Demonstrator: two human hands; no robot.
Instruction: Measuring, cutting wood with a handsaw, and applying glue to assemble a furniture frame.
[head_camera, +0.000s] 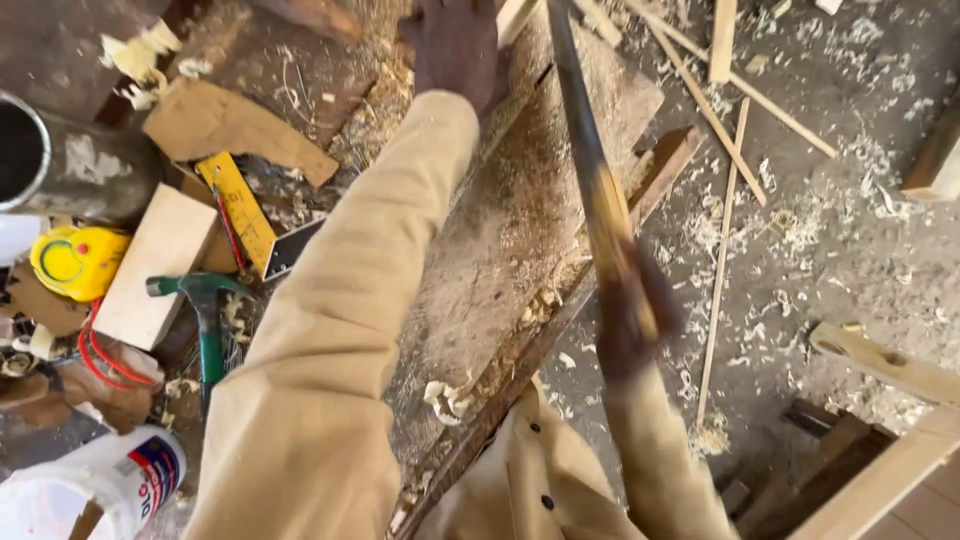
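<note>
Sawdust-grey timber fills the head view: a long, worn wooden plank (520, 230) runs aslant from the lower middle up toward the top, its face dusted with shavings. The left hand (455, 45) lies near the plank's far end at the top of the picture, on or just over the wood; it is blurred and seen from the back, so I cannot tell whether its fingers are spread or curled. Its beige sleeve (340, 330) stretches down across the middle of the picture. The right hand (632, 320) is wrapped closed around the yellowish wooden handle of a long, dark-bladed hand saw (590, 170), whose blade reaches up along the right side of the plank toward the top edge; motion blur hides whether the teeth touch the wood.

To the left of the sleeve lie a green-handled claw hammer (205, 320), a yellow folding rule (237, 205) beside a pale rectangular wooden block (155, 265), and a round yellow tape measure (78, 262) further left. A grey metal pipe (70, 165) lies at the left edge above the tape, and a white plastic tub with a printed label (95, 490) stands in the lower left corner. A flat brown cardboard scrap (225, 125) lies above the rule. To the right, thin wooden slats (722, 250) are scattered over the grey floor (850, 230) among curled shavings, and pale squared timber lengths (890, 440) cross the lower right corner
</note>
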